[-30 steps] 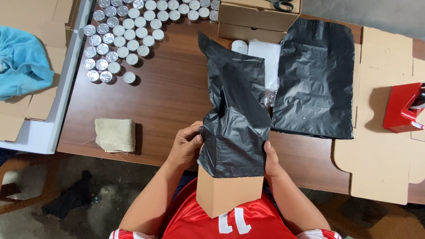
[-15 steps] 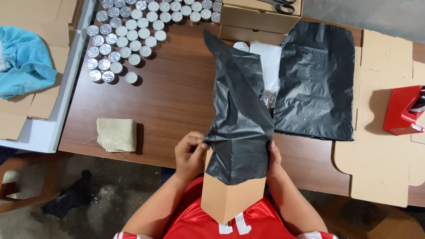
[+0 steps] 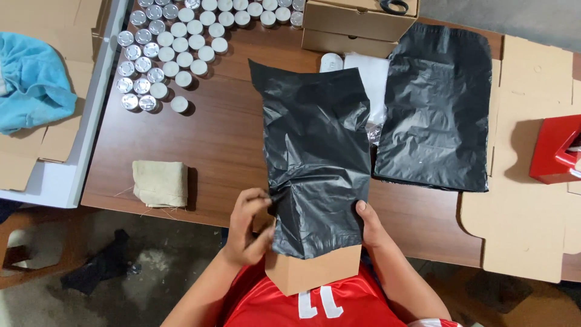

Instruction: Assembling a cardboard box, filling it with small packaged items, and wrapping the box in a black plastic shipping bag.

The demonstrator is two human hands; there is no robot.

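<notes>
A brown cardboard box [image 3: 311,271] pokes out from under a black plastic bag [image 3: 315,157] at the table's near edge, against my red shirt. The bag covers most of the box and spreads flat and wide away from me. My left hand [image 3: 249,225] pinches the bag's left edge beside the box. My right hand [image 3: 368,225] grips the bag and the box on the right side.
A second black bag [image 3: 437,103] lies flat to the right. Several small round tins [image 3: 175,45] crowd the far left of the brown table [image 3: 224,133]. A folded beige cloth [image 3: 159,183], stacked cardboard boxes [image 3: 357,24], flat cardboard [image 3: 523,212] and a red tape dispenser [image 3: 557,151] are around.
The bag has spread out wider and flatter over the table and slid further down the box. Both hands shifted slightly down along the box's sides.
</notes>
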